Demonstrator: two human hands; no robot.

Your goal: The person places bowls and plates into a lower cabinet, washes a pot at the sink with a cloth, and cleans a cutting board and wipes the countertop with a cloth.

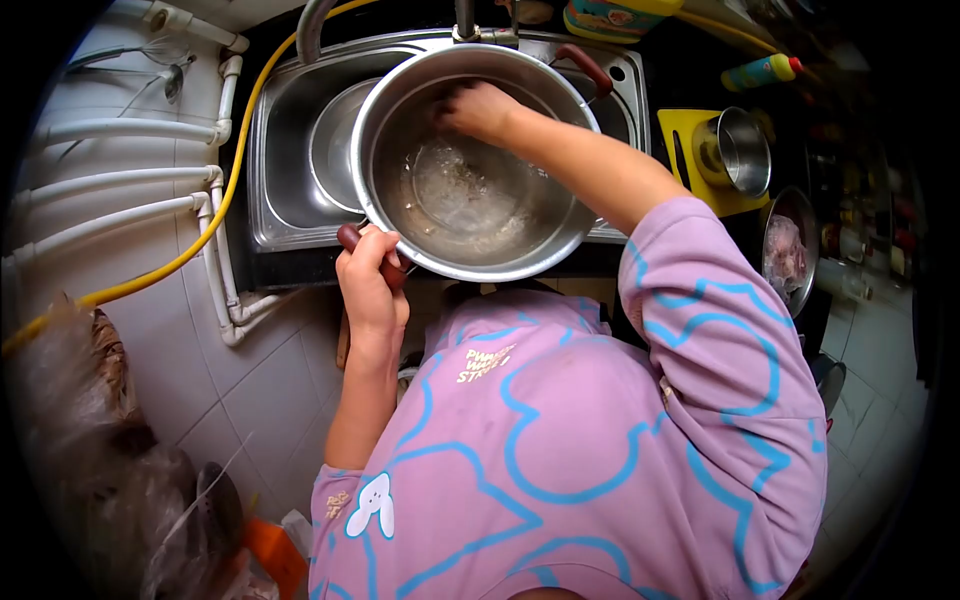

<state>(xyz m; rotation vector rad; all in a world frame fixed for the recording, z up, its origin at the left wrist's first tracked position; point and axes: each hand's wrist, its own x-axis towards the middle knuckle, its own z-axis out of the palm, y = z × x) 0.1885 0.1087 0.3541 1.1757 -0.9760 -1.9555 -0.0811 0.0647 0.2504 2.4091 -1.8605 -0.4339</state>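
A large, deep metal pot (555, 225) rests over the double-basin sink, and some cloudy water with small bits lies in its bottom. My left hand (368, 272) is closed around the pot's near-left reddish-brown handle (349, 236). Inside the pot, my right hand (482, 112) is at the far wall, its fingers curled and in shadow. Something dark is at those fingertips, but I cannot make out what it is. The pot's other handle (586, 70) sticks out at the far right, touched by neither hand.
A metal bowl (335, 145) sits in the left sink basin (280, 190). The faucet (466, 25) stands behind the pot. To the right are a yellow cutting board (685, 130) with a small metal pot (742, 150), and a bowl holding raw meat (785, 250). A yellow hose (215, 220) runs along the left.
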